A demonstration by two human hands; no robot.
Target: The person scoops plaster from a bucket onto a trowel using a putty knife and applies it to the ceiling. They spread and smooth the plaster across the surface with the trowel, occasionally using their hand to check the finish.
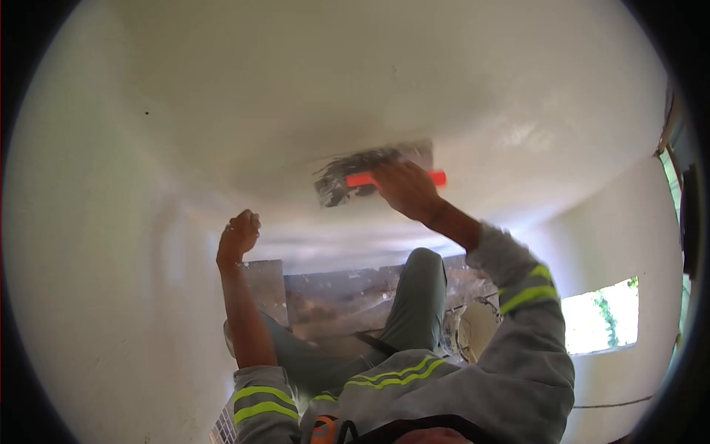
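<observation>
My right hand [407,189] is closed around the red handle of a plastering trowel [336,181]. The trowel's wide metal blade lies against the pale plastered wall [355,81] and is smeared with wet plaster; it looks slightly blurred by motion. Apart from the wall, my left hand [240,231] is raised at the left with its fingers curled into a loose fist. Whitish specks show on those fingers, and no tool sticks out of them.
Below the wall runs a rough, stained grey surface [333,296], near my bent knee [423,288]. A round pale container or opening [477,329] shows beside the leg. At the right is a bright window opening [603,314]; a thin dark line [614,405] runs beneath it.
</observation>
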